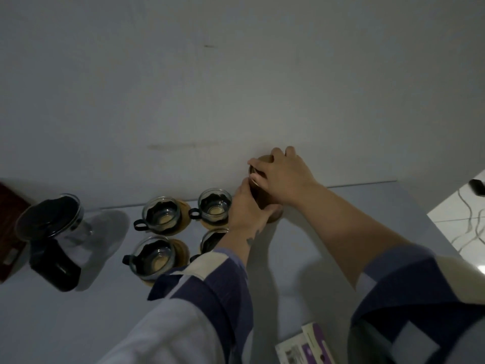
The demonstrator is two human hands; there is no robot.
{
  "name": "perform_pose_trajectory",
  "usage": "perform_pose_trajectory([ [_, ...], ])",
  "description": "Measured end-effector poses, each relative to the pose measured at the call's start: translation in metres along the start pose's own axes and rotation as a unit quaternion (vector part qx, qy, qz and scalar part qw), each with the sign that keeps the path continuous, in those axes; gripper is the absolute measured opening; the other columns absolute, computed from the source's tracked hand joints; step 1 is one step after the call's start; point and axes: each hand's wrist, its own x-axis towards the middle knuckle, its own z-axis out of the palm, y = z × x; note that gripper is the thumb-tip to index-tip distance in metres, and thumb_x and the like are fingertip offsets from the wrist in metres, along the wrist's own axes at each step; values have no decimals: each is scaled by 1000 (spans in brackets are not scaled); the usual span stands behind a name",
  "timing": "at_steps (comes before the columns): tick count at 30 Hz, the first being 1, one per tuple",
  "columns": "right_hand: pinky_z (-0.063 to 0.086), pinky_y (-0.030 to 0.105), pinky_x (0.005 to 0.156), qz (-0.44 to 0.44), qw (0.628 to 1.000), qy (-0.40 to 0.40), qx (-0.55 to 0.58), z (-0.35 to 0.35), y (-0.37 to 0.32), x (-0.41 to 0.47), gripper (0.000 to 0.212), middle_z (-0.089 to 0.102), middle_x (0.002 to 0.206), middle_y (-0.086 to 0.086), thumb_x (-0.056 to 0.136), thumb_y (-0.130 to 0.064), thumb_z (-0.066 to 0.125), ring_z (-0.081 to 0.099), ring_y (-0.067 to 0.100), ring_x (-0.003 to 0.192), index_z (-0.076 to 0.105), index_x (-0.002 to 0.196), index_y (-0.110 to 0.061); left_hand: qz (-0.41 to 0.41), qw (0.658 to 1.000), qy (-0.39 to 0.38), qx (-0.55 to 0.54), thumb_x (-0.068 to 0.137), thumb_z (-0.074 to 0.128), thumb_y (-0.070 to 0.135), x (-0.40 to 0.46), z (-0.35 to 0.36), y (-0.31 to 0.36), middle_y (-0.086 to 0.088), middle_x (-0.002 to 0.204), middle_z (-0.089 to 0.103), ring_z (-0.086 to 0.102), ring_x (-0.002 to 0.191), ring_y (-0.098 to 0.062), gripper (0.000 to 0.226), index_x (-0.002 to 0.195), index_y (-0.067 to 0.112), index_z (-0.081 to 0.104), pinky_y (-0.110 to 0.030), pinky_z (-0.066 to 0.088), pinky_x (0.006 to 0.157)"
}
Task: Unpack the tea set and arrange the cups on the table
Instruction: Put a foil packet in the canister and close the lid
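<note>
Both hands grasp one upright cup (265, 203) at the tabletop's (341, 219) far edge. The left hand (246, 208) wraps its side; the right hand (283, 174) clasps its top.

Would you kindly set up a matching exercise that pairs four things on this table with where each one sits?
Things:
1. Glass teapot
2. Stack of cups
3. Purple-printed box
4. Cup with a black handle

Places:
A. Near edge of the table, between the two sleeves
B. Far left, on its black base
C. On a wooden coaster, in the group left of the hands
D. By the wall, held between the left hand and the right hand

Pairs: 1-B, 2-D, 3-A, 4-C
</note>
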Motion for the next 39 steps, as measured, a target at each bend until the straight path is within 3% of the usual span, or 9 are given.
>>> perform_pose_trajectory([
  [3, 37, 40, 95, -15, 998, -38, 55, -17, 6, 8, 45, 51, 132, 15, 101, -45, 27, 45, 36, 116, 39, 143, -33, -2, 1000, -13, 23, 58, 82, 45, 1, -1, -2, 1, 126, 58, 55, 117, -21, 84, 129, 27, 41, -44, 47, 100],
  [7, 36, 35, 106, -11, 991, -56, 123, -32, 16, 15, 45, 50, 143, 3, 100, -47, 33, 47, 27, 129, 45, 140, -33, 4, 999, -9, 40, 60, 84, 42, 2, -2, -3, 0, 129, 55, 52, 120, -21, 85, 131, 25, 40, -43, 45, 102],
  [11, 34, 35, 107, 16, 982, -22, 189, -31, 13, 2, 44, 53, 141, 3, 98, -48, 38, 48, 24, 129, 47, 139, -34, -2, 999, -9, 44, 58, 84, 42, 2, -3, 0, 1, 127, 57, 53, 119, -21, 84, 129, 26, 41, -44, 46, 101],
  [17, 44, 40, 93, 30, 961, 58, 267, -27, 10, -48, 46, 62, 120, 8, 93, -53, 45, 55, 32, 109, 51, 134, -35, 3, 998, -23, 58, 65, 79, 43, -3, -6, 5, -3, 128, 55, 53, 119, -25, 82, 133, 23, 38, -44, 46, 101],
  [20, 46, 36, 83, 70, 948, 106, 291, -2, -1, -82, 43, 64, 108, 2, 84, -55, 56, 56, 26, 99, 56, 118, -27, -2, 998, -17, 54, 68, 74, 42, -4, -6, 4, -2, 123, 58, 56, 113, -25, 70, 128, 25, 42, -48, 48, 97],
  [25, 47, 37, 83, 149, 944, 59, 289, 55, -18, -125, 38, 57, 109, -4, 84, -53, 59, 46, 18, 100, 52, 109, -26, 6, 999, -20, 45, 63, 82, 39, -3, -8, 4, -9, 126, 55, 54, 116, -28, 83, 132, 18, 41, -48, 46, 100],
  [31, 41, 37, 90, 101, 971, 0, 215, 103, -42, -136, 43, 55, 120, 2, 87, -50, 57, 44, 26, 105, 52, 116, -18, 3, 998, -19, 62, 63, 83, 39, -2, -6, 4, -8, 133, 51, 50, 123, -28, 90, 137, 17, 37, -46, 42, 105],
  [35, 40, 40, 87, 119, 968, 46, 215, 116, -50, -135, 46, 58, 118, 3, 82, -51, 62, 47, 31, 106, 56, 115, -18, 0, 998, -17, 64, 64, 83, 39, -3, -5, 4, -7, 134, 51, 50, 124, -27, 88, 136, 17, 38, -42, 43, 104],
  [39, 36, 39, 94, 133, 968, 26, 210, 114, -54, -135, 47, 52, 126, -1, 85, -52, 54, 43, 28, 115, 51, 121, -23, -49, 997, -58, 31, 61, 88, 25, -1, -14, 23, -10, 141, 44, 43, 131, -29, 102, 141, 10, 26, -39, 38, 109],
])
